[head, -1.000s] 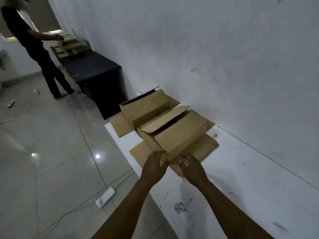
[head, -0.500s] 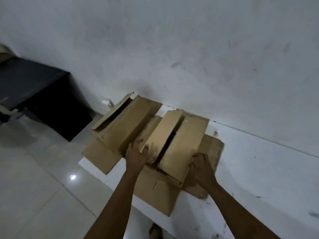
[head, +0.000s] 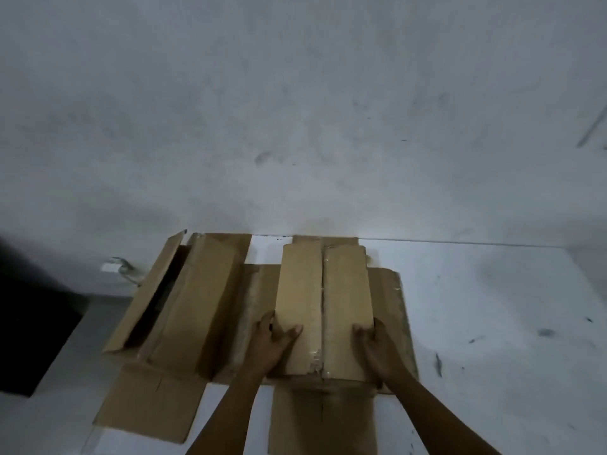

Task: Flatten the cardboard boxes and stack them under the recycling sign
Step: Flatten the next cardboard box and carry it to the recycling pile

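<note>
Two brown cardboard boxes lie side by side on a white table (head: 492, 323), against the wall. The right box (head: 323, 303) has its two long top flaps folded shut, meeting at a taped seam, with end flaps spread flat around it. My left hand (head: 274, 339) grips its near left corner, thumb on the top flap. My right hand (head: 374, 344) holds its near right corner, fingers curled on the top. The left box (head: 197, 300) is partly open, one long flap standing up at its left side. No recycling sign is in view.
A grey scuffed wall (head: 295, 126) rises straight behind the table. A dark piece of furniture (head: 29, 323) stands at the left, below the table's edge. A white wall socket with a cable (head: 111, 267) sits near the left box. The table top extends to the right.
My view has swung from the room to face the wall squarely. The right box's top flaps have been folded shut, and both hands have moved onto its near corners.
</note>
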